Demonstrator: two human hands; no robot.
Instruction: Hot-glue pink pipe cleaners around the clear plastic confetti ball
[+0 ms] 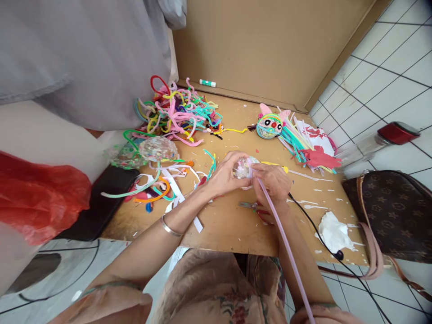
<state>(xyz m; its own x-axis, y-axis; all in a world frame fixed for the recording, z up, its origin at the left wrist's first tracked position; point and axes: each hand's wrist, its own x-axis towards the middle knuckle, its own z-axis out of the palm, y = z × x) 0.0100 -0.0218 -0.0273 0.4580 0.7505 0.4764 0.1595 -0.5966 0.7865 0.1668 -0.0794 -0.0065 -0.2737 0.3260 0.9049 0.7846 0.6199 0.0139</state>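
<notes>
My left hand (227,173) is closed around a small, clear, rounded plastic piece (241,168), whose exact kind I cannot make out. At its right side, my right hand (275,181) pinches a lilac pipe cleaner (281,229) against it. The pipe cleaner's long free end trails down past my right forearm to the bottom of the view. Pliers with red handles (248,204) lie on the table just under my right hand, partly hidden by it. Beyond my hands is a decorated clear ball (269,126) with pink ears, eyes and pipe-cleaner strands.
A heap of coloured pipe cleaners (175,112) fills the back left, with crumpled clear plastic (158,149) before it. A glue stick (207,83) lies by the cardboard. A black cable (313,220), crumpled tissue (334,231) and brown bag (394,216) are at the right.
</notes>
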